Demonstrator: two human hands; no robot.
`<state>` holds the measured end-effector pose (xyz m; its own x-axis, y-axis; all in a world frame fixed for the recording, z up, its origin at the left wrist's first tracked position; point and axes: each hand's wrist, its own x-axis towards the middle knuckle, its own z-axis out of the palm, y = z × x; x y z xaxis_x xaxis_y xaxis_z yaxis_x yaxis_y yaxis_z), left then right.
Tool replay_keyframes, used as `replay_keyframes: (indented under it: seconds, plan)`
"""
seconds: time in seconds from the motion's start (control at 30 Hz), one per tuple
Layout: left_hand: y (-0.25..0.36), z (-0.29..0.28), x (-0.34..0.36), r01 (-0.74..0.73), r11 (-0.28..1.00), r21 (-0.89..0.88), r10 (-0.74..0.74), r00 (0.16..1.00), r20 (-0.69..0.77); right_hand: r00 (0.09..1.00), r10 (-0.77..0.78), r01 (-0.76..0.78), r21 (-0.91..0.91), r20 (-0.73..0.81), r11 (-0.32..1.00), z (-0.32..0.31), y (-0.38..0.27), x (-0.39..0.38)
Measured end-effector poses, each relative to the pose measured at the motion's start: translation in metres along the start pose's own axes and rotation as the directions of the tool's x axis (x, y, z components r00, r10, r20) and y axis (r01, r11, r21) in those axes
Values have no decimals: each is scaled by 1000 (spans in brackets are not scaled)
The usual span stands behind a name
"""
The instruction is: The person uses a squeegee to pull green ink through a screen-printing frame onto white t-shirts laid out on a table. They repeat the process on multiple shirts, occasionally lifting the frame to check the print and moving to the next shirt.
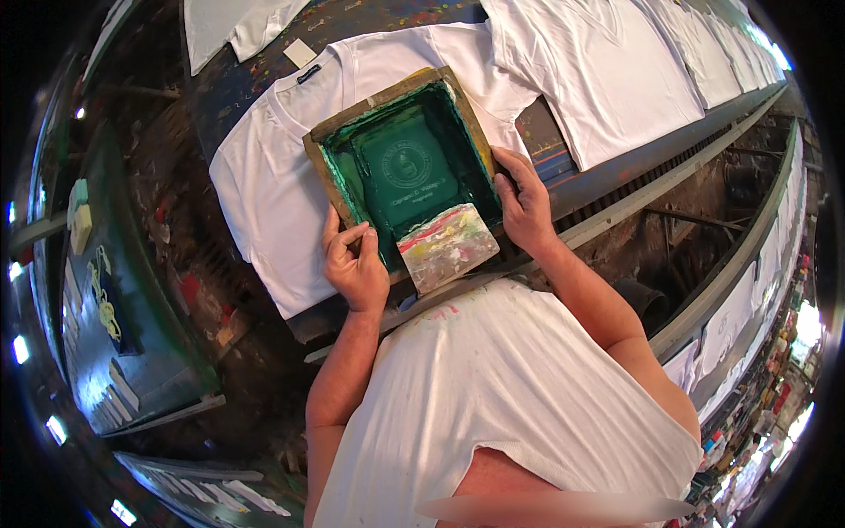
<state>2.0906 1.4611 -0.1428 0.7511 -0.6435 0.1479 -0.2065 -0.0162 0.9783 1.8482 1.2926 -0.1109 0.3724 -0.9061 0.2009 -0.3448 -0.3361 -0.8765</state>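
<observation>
A wooden-framed screen printing frame [319, 169] with green mesh and a pale round emblem is held over a white T-shirt [251, 198]. My left hand [356, 264] grips its lower left edge, thumb and fingers closed on the wood. Along the right edge, my right hand [526, 201] clasps the frame with its thumb on the near side. A paint-smeared squeegee [449, 251] rests inside the near end of the frame, its flat body sticking out toward me. The shirt lies collar to the left on the dark printing table, partly hidden by the frame.
More white T-shirts [598, 79] lie along the table [339, 19] to the right. A small pale card [300, 53] sits beyond the collar. A rail [616, 220] runs along the near edge. At left stands another dark table [167, 370] with a coiled cord [107, 304].
</observation>
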Motion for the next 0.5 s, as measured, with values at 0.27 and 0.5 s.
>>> replay_keyframes:
  seconds: [0.27,0.5]
  plan:
    - [-4,2,-1,37,999,-1,-37,999,23,996,89,-88,81,-13,993,-9,-21,6]
    - [30,-32,67,-228,923,309,129,942,310,657,-360,570,-123,663,812,-40,-96,-9]
